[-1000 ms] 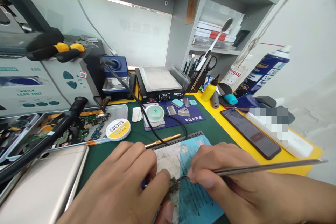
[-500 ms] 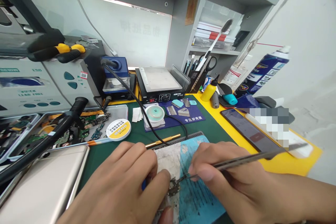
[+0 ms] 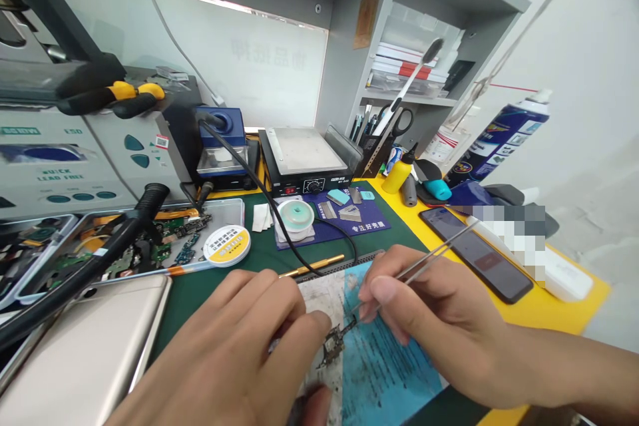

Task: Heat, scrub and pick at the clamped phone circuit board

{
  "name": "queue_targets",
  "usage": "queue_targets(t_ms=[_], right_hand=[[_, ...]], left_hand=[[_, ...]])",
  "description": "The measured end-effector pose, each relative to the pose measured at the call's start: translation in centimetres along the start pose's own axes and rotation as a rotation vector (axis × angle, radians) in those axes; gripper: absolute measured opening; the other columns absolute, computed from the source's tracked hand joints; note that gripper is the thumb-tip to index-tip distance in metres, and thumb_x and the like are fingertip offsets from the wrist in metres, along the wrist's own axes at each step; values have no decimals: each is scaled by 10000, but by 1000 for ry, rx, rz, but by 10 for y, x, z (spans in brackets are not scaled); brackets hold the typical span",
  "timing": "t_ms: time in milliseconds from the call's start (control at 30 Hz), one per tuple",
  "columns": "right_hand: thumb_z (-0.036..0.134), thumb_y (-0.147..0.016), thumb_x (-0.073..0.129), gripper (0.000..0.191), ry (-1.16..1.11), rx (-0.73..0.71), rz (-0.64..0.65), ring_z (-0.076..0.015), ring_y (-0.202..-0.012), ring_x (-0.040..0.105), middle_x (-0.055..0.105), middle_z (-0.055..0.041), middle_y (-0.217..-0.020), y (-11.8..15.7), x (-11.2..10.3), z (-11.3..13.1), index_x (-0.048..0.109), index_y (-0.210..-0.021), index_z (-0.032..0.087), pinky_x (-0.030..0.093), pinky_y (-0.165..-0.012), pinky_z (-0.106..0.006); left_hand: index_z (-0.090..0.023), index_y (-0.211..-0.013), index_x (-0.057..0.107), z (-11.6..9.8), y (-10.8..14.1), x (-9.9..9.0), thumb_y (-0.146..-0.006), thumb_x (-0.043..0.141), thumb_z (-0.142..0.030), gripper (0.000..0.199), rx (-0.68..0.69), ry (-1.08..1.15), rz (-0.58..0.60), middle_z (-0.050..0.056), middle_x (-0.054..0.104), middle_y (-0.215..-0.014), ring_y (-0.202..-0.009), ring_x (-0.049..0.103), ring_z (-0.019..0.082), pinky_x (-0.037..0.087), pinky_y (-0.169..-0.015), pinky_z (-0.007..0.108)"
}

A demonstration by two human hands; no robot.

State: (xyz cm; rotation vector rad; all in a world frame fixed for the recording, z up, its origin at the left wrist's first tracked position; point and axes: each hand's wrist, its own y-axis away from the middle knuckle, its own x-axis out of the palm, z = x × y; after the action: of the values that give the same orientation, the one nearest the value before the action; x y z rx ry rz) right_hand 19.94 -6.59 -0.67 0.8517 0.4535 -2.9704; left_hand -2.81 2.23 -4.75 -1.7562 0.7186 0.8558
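Observation:
A small dark circuit board (image 3: 332, 345) lies over the white and blue work sheet (image 3: 384, 379), near its colour border. My left hand (image 3: 244, 353) is closed at the board's left edge, and its fingers hide whatever they grip. In my right hand (image 3: 424, 306) are metal tweezers (image 3: 424, 263), pinched between thumb and fingers. Their tips are at the narrow arm of the board that points up and right.
A gold pen-like tool (image 3: 314, 265) and a solder spool (image 3: 295, 216) are beyond the sheet. A black cable crosses behind my hands. Left stand a parts tray (image 3: 239, 210) and a pale phone-like panel (image 3: 80, 353); right, a dark phone (image 3: 474, 253).
My right hand has shifted slightly up and left, and the tweezers' rear end has swung upward. More of the board now shows beside my left hand.

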Motion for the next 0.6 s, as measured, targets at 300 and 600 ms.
queue_targets(t_ms=[300, 600], right_hand=[[324, -1078, 478, 440, 26, 0, -5, -188, -769, 664, 663, -74, -782, -3, 0, 4, 531, -661, 195, 555, -690, -292], [244, -1059, 508, 409, 24, -44, 7, -174, -764, 661, 672, -76, -816, 0, 1, 0, 497, -653, 193, 549, -690, -289]], left_hand=[[-275, -1052, 630, -1, 2, 0, -885, 540, -204, 202, 0, 3, -37, -17, 589, -857, -712, 517, 189, 339, -607, 352], [-272, -1069, 624, 1, -1, 2, -897, 523, -219, 207, 14, -18, -62, -16, 599, -855, -714, 532, 189, 345, -615, 353]])
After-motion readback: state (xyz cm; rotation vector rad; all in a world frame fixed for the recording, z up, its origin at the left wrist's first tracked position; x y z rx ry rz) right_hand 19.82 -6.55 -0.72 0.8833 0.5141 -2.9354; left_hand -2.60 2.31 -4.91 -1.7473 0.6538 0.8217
